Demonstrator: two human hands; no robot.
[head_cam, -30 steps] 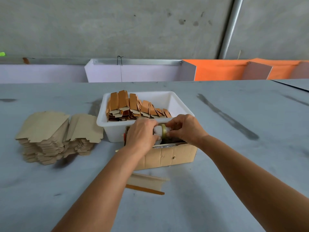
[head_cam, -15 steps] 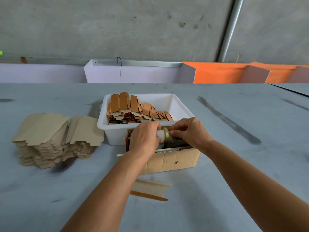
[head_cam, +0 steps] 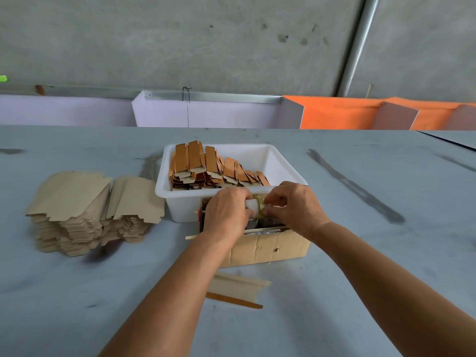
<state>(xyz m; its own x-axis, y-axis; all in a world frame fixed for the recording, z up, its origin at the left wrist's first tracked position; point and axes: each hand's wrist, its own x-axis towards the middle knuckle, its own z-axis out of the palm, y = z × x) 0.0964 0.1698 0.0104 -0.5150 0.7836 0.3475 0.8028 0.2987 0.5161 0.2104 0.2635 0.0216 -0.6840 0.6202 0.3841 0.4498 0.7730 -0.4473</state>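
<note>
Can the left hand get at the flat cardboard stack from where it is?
Probably, once freed: the left hand grips a small white item over the cardboard box, and nothing stands between it and the flat cardboard stack to its left.

Small white item (head_cam: 253,205), roundish body w/ a yellow-gold band (head_cam: 260,207) at its right end, lies approx. sideways & is mostly covered, so can't tell exactly what it is. It sits just over the open top of the cardboard box (head_cam: 270,249), near the box's far edge, w/ left hand (head_cam: 226,215) wrapped round the white body & right hand (head_cam: 293,207) pinching at the band end. Box is brown, low, open-topped, w/ dark contents inside.
</note>
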